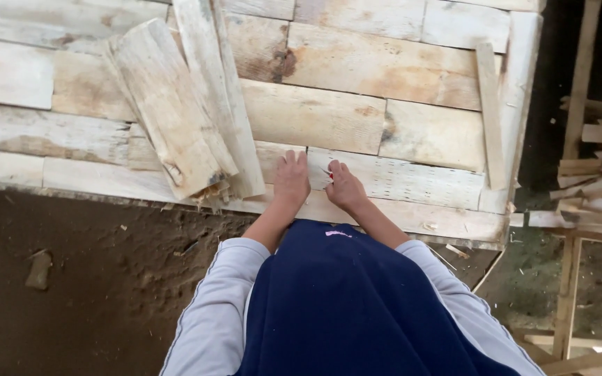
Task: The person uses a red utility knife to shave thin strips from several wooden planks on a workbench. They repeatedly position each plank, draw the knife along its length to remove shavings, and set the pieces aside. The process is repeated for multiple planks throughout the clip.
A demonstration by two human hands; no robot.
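Both my hands rest on a flat panel of pale wooden boards (357, 118) laid on the ground. My left hand (291, 178) lies palm down, fingers together, on a board near the panel's front edge. My right hand (343, 185) sits close beside it with its fingers curled; a small red thing shows at its fingertips, too small to make out. Two loose planks (175, 104) lie slanted across the panel just left of my left hand. My grey sleeves and dark blue top fill the lower middle of the view.
Bare brown dirt (92, 278) lies in front of the panel at the left. A thin wooden strip (490, 111) lies along the panel's right side. Stacked wood offcuts (597, 181) and a wooden frame (567, 278) stand at the right.
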